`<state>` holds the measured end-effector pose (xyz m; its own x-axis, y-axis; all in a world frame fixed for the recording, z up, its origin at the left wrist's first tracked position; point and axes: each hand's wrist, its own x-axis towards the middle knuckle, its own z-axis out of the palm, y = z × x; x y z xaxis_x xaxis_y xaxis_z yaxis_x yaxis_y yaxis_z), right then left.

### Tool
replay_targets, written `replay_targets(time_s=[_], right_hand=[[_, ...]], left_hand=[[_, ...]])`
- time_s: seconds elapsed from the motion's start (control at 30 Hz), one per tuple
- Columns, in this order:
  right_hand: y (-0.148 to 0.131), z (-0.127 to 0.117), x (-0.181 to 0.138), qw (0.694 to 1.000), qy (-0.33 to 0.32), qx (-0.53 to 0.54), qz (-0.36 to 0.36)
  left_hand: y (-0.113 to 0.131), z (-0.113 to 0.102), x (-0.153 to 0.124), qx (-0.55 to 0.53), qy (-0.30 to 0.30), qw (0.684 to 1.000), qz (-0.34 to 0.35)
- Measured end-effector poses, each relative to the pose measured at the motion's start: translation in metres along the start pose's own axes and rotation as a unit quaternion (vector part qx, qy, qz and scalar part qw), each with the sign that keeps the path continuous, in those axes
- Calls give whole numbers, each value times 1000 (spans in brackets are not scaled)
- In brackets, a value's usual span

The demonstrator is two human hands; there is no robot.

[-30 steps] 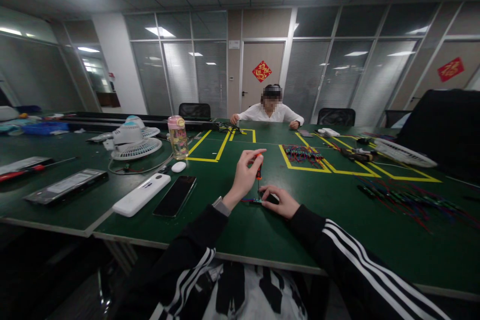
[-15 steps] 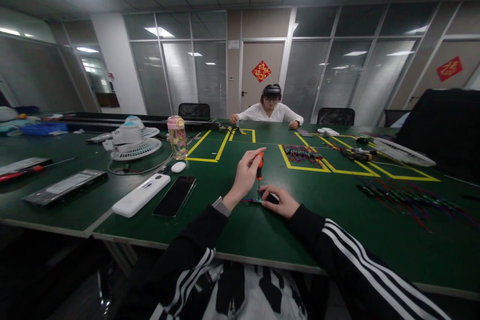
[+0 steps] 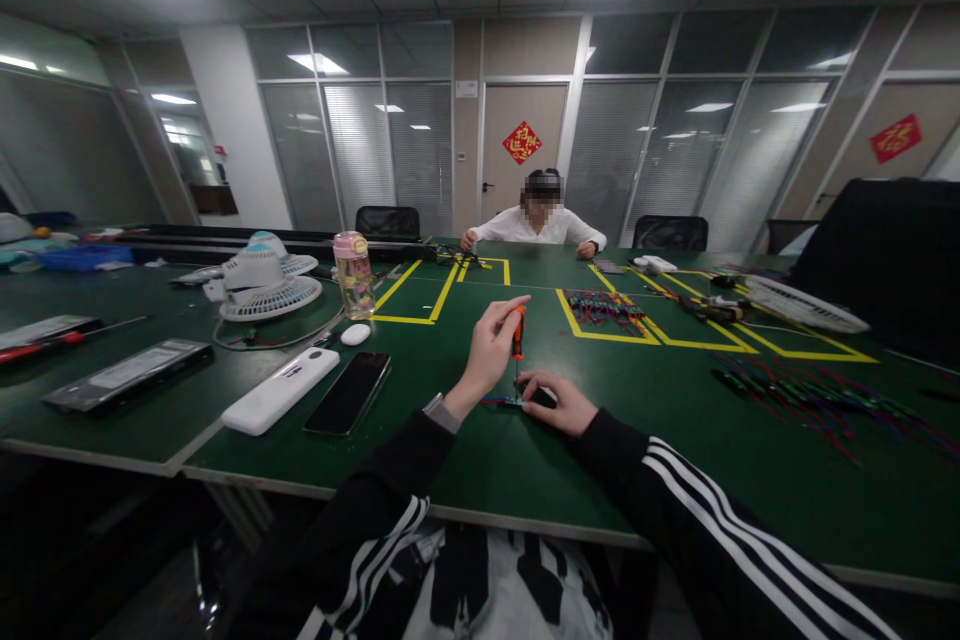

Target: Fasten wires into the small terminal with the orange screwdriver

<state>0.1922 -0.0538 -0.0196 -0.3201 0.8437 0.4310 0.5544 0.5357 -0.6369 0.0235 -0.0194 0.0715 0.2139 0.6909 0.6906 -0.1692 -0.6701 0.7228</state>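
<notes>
My left hand (image 3: 489, 350) is raised over the green table (image 3: 525, 460), fingers pinched round the orange handle of a small screwdriver (image 3: 517, 332) held upright, tip pointing down. Just below it, my right hand (image 3: 559, 402) rests on the table with its fingers pressed on a small dark part (image 3: 541, 398). Short coloured wires (image 3: 499, 401) stick out of that part toward the left. The screwdriver tip stands right at the part.
A black phone (image 3: 348, 392), a white power bank (image 3: 280, 388), a white mouse (image 3: 355, 333), a pink bottle (image 3: 354, 274) and a desk fan (image 3: 262, 282) lie to the left. Bundles of coloured wires (image 3: 817, 398) lie to the right. Another person (image 3: 537, 220) sits across the table.
The screwdriver's orange handle shows more between my left fingers than a second ago. Both hands stay in the same place.
</notes>
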Motion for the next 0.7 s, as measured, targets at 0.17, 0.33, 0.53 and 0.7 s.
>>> replay_targets(time_s=[0.17, 0.33, 0.53, 0.7], right_hand=[[-1, 0, 0, 1000, -1, -4, 3], [-2, 0, 0, 1000, -1, -2, 6], [-1, 0, 0, 1000, 4, 0, 4], [-1, 1, 1, 1000, -1, -2, 8]], left_hand=[[0, 0, 0, -27, -8, 999, -18], [0, 0, -1, 4, 5, 1000, -5], [-1, 1, 0, -21, -16, 1000, -12], [1, 1, -2, 43, 19, 999, 28]])
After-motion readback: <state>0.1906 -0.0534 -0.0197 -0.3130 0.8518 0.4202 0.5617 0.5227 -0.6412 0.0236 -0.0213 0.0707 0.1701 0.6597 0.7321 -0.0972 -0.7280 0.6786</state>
